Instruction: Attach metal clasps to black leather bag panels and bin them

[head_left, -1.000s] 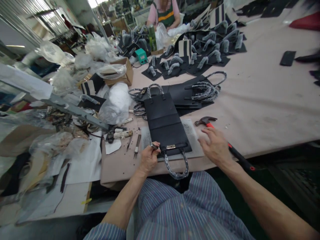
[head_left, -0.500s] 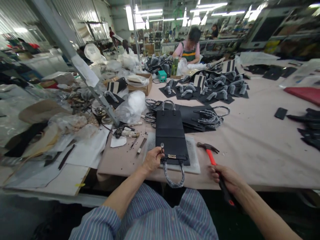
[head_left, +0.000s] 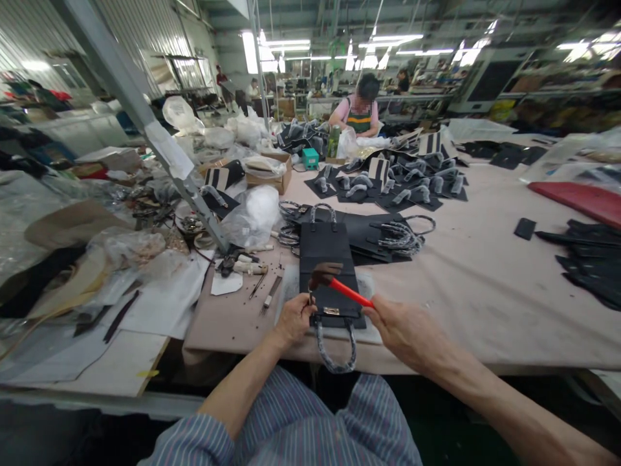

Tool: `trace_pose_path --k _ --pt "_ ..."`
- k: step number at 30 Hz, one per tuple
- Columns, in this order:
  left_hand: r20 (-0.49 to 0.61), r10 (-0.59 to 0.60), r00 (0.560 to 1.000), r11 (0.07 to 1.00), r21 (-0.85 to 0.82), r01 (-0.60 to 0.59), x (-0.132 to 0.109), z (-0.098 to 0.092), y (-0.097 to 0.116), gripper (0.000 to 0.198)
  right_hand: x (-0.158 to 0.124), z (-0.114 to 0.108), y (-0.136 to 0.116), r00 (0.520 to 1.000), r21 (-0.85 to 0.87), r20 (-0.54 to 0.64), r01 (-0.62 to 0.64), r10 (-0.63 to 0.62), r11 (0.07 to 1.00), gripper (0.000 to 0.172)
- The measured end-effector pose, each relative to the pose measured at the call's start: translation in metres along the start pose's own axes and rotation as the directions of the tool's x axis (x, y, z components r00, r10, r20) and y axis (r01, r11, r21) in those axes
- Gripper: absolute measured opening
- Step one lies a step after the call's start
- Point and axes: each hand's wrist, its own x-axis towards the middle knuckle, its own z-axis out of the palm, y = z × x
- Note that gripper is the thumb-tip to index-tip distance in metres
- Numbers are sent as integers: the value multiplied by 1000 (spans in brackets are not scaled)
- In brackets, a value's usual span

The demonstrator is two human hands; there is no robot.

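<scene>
A black leather bag panel (head_left: 326, 243) lies lengthwise before me on a pale slab (head_left: 287, 285). Near its front end are a gold-coloured metal fitting (head_left: 332, 311) and a plastic-wrapped handle (head_left: 336, 367) that hangs over the table edge. My left hand (head_left: 294, 320) is closed round a short metal punch (head_left: 311, 296), held upright at the panel's left edge. The claw hammer (head_left: 353, 293), red-handled, is gripped in my right hand (head_left: 405, 329). Its head is at the top of the punch; whether they touch I cannot tell.
Stacked black panels with wrapped handles (head_left: 373, 234) lie behind the work. A pronged tool (head_left: 272, 294) rests left of the slab. A metal post (head_left: 160, 149) slants up at left. Across the table a person (head_left: 358, 111) works behind more bag pieces (head_left: 412, 175).
My right hand has swung the hammer left from beside the slab to above the punch. My left hand keeps its hold at the panel edge. The view has shifted slightly.
</scene>
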Motion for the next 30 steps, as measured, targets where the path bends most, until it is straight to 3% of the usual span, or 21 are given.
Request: trace_pose_path --k 1,3,5,6,8,10,11,12,14,15,16,17,18,20,22,25,27,28,30 --pt "-1 2 1000 1000 3 -2 0 0 -1 13 2 -5 -2 1000 -3 -23 12 -12 1000 36" --pt "-1 19 1000 1000 5 -19 1 1 -2 13 5 -15 -7 982 74 -189 -9 23 997 35" --pt "2 32 999 999 10 -32 1 1 -2 14 6 -19 -10 917 193 -384 -32 105 981 35" --pt "3 33 999 999 16 -33 1 1 -2 14 5 -18 -10 906 212 -408 -25 112 977 35" --pt "9 25 1000 999 28 -25 1 1 -2 14 3 -12 -6 961 135 -269 -19 55 991 37" --pt "16 23 1000 999 34 -23 1 0 -2 14 2 -12 -1 1000 -2 8 -14 14 1000 36" --pt "18 26 1000 999 34 -26 1 0 -3 15 3 -15 1 997 -35 77 -29 32 999 35" --pt "22 33 999 999 32 -33 1 0 -4 15 5 -20 1 996 -29 63 -64 66 998 35" --pt "25 50 998 998 28 -51 2 -1 -5 15 9 -28 -2 974 110 -168 -137 154 984 36" --pt "29 56 998 998 27 -56 2 -1 -6 15 11 -30 -5 925 210 -308 -161 222 964 36" --pt "32 56 998 998 28 -57 3 -2 -6 15 12 -29 -8 881 288 -390 -159 267 944 36" --pt "34 53 998 998 29 -54 3 -2 -6 15 12 -25 -9 877 316 -393 -152 275 937 36" --pt "39 47 998 998 33 -48 3 -2 -5 16 10 -19 -9 908 296 -332 -157 255 942 35" --pt "37 32 999 999 40 -34 3 -2 -4 17 5 -6 -3 984 150 -58 -156 167 976 31" --pt "25 28 999 999 39 -29 2 -2 -3 17 -2 3 12 978 10 125 -170 167 985 28" --pt "36 10 999 1000 15 -11 3 -4 -1 19 -12 13 47 959 47 84 -274 270 960 31" --pt "76 -10 997 1000 -11 11 5 -8 2 19 -20 26 73 915 213 115 -403 386 890 36" --pt "100 -21 995 999 -29 25 5 -11 4 21 -25 35 86 870 300 173 -493 462 817 36" --pt "144 -40 989 996 -71 51 6 -19 9 27 -37 57 110 732 379 299 -680 613 627 34"
